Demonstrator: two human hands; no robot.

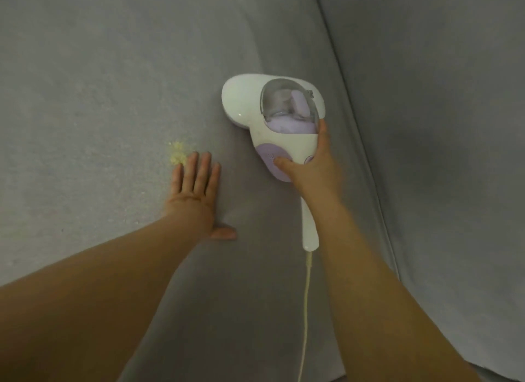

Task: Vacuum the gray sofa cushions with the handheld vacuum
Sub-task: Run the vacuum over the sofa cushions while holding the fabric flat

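Forearms first, reaching in from the bottom edge. Pressing the left hand flat on the gray seat cushion, fingers straight and close together, thumb splayed sideways, fingertips touching or just short of a small patch of yellowish crumbs. Gripping the vacuum with the right hand, thumb on the purple panel, fingers curled round the far side of the body. Resting it head-down on the seat cushion, near the seam with the back cushion, well right of the crumbs. Likely trouble: sweeping wide and missing that patch, or rubbing it deeper into the fabric with the left fingertips; also snagging the trailing cord under an arm. Impossible to tell whether switched on. Can't see the suction mouth underneath, nor the upper handle beneath the wrist. Losing the cord off the bottom edge.
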